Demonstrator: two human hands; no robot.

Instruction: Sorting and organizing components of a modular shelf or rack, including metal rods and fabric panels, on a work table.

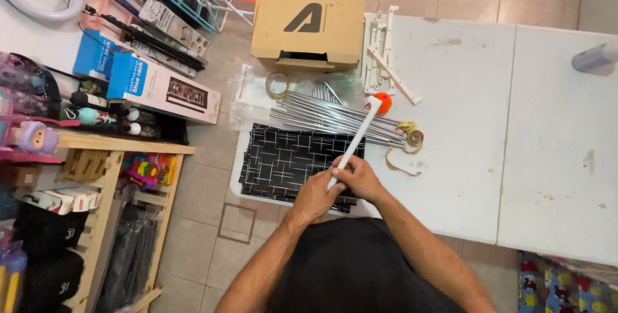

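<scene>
Left hand [314,196] and right hand [358,178] are gripping a white tube [358,134] slanting over black patterned fabric [290,158] and metal rods [335,114] on a white table [463,158].

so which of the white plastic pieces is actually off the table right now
The long white tube, gripped at its near end by both hands, left hand and right hand. The other white plastic pieces lie flat by the cardboard box.
</scene>
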